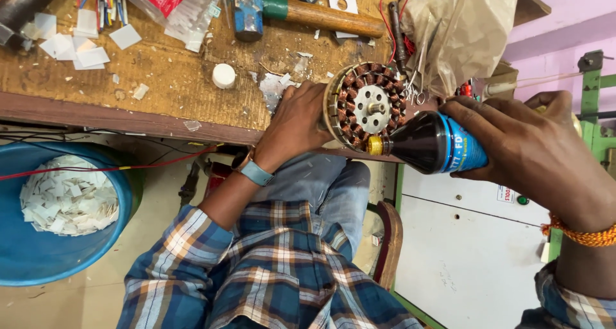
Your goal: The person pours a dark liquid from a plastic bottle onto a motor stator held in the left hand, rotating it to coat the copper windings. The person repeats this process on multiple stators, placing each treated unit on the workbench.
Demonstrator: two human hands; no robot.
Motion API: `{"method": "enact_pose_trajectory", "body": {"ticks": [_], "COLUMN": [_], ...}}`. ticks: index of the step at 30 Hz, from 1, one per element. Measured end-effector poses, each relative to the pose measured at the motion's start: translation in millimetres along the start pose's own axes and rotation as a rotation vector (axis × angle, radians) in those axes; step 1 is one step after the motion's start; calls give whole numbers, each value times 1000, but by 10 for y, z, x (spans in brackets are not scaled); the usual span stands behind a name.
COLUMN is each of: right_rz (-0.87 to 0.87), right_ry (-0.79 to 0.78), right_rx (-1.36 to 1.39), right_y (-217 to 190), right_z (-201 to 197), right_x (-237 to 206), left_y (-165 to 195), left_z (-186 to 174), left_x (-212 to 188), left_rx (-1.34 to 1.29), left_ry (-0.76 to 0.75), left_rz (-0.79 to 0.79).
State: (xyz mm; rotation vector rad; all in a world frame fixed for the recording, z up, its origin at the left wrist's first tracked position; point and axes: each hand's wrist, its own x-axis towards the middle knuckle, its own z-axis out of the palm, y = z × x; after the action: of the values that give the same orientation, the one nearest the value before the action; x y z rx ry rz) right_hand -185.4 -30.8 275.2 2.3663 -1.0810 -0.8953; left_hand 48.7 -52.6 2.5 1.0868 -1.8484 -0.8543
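Left hand (296, 125) closed around the rim of a round motor stator (367, 107), gripping it from its left side at the near edge of the table (167, 88). Stator stands on edge, face toward the camera: copper coils in a ring, pale metal hub and short shaft in the middle.

Right hand (536, 150) wrapped around a dark bottle (436, 143) with a blue label, fingers curled over the body. Bottle lies nearly level, its yellow nozzle (375, 145) pointing left and touching the lower edge of the stator's coil ring. The two hands sit on opposite sides of the stator, bottle between stator and right hand. Orange thread band on the right wrist; blue-strapped watch (255, 172) on the left wrist.

Table: worn wood, littered with white paper scraps (70, 46). A hammer (301, 11) with blue head and wooden handle lies across the far side. A small white cap (223, 76) lies well left of the stator. A crumpled clear plastic bag (459, 30) just behind the stator, red wires beside it.

Below the table: blue tub (38, 252) holding white paper slips, on a pale floor. A red wire (96, 168) runs over the tub. Plaid shirt and jeans in the foreground. At right, a green-framed white cabinet (462, 252) and a pink wall (558, 27).
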Motion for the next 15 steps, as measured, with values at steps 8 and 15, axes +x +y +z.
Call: {"method": "enact_pose_trajectory", "body": {"ticks": [8,15], "right_rz": [71,117], "right_ry": [-71,-64], "right_rx": [-24,-13], "right_y": [66,144], "right_z": [228,327], "right_x": [-201,-299], "left_y": [-6,-6], "left_z": [39,58], "left_x": [-15,-6], "left_rx": [-16,15], "left_ry": [3,32], "left_rz": [-9,25]}}
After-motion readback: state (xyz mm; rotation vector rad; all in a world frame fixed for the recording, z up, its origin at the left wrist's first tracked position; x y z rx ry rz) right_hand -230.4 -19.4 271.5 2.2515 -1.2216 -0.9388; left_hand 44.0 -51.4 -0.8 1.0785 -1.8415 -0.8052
